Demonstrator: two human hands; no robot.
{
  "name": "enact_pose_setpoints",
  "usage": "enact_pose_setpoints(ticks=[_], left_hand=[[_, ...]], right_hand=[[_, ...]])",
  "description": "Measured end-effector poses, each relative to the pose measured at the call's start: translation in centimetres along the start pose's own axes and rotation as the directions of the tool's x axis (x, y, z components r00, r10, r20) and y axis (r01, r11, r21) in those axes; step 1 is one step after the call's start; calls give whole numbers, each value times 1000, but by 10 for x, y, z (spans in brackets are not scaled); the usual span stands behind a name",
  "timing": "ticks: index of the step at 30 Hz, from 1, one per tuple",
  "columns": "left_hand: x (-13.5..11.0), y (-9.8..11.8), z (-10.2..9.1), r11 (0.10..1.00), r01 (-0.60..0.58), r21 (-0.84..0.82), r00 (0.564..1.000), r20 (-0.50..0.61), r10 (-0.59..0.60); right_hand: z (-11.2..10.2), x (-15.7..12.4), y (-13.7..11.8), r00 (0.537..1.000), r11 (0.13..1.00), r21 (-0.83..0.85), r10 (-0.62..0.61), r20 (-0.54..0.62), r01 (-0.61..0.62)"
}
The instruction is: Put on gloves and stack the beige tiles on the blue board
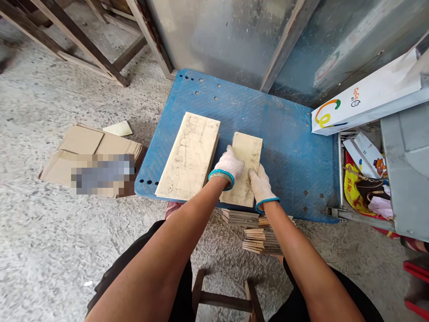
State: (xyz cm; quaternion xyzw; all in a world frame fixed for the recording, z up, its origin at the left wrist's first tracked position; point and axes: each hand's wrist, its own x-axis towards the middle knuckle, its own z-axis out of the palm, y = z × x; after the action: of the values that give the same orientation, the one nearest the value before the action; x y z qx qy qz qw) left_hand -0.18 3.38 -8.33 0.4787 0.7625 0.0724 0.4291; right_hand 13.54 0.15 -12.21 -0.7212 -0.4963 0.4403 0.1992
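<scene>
Both my hands wear white knit gloves with blue cuffs. A smaller cream rectangular tile [246, 154], with dark specks on its face, lies on the blue board; whether others lie under it I cannot tell. My left hand [231, 164] grips its left edge with fingers bent. At the right edge, my right hand [260, 183] has its thumb on the face and its other fingers down along the side. To the left lies a stack of larger cream tiles [192, 154], apart from my right hand.
The blue board [291, 134] stands against a metal-framed panel [221, 36]. Several stacked tiles [261, 239] are below its near edge. A cardboard box [80, 143] lies on the floor at left. A white paper bag [362, 98] and an open drawer [341, 174] are at right.
</scene>
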Motion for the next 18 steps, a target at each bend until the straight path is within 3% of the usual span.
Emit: enact_pose_setpoints(ticks=[4,7,9,11,13,15,18], left_hand=[[0,0,-1,1000,1,5,1000,15,-1],[-2,2,-1,1000,-5,15,999,-32,5],[-9,5,-3,999,-32,27,997,-76,34],[-20,7,-7,996,-86,33,990,-110,89],[-35,9,-14,988,-145,47,981,-124,150],[-53,10,-21,980,-183,71,974,-123,191],[-81,14,-34,974,-205,96,972,-97,215]], right_hand=[[-1,8,4,999,999,-15,-38,13,38],[-7,8,11,997,995,-97,-20,-76,12],[-14,-5,21,981,988,-154,-60,-187,31],[-24,-30,34,952,959,-247,-198,-235,138],[-33,-63,51,909,864,-403,-388,-153,301],[-41,-96,67,850,691,-556,-524,55,462],[-45,-135,86,794,441,-690,-508,335,573]])
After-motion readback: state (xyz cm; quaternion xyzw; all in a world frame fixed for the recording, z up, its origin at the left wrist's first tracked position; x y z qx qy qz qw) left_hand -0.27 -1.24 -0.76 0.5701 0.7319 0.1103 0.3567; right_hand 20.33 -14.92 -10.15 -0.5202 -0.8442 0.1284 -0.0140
